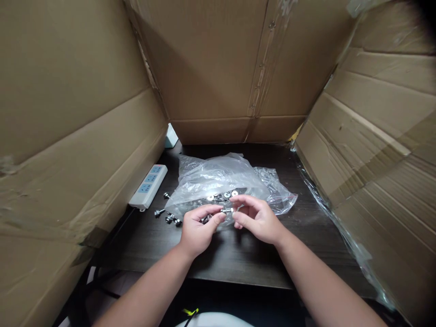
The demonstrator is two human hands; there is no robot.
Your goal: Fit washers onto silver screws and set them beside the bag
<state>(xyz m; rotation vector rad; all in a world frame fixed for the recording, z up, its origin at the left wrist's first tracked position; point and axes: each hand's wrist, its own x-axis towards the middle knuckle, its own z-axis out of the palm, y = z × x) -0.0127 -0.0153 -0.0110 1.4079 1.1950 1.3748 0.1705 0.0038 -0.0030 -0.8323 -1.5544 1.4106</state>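
My left hand (199, 229) pinches a small metal bolt (226, 210) between thumb and forefinger, and the bolt lies roughly level. A nut (232, 210) shows at its right end. Close around that end is my right hand (255, 218), its forefinger and thumb apart above and below the nut; whether the thumb touches it I cannot tell. More metal hardware (206, 219) is partly hidden behind my left hand. Beyond both hands lies a clear plastic bag (218, 175), with several washers (227, 195) and other small fasteners at its near side.
Several loose bolts (159, 212) lie left of the bag on the dark table (238, 268). A white power strip (149, 186) rests by the left cardboard wall (85, 122). Cardboard also encloses the back and right. A second clear bag (282, 197) is at the right.
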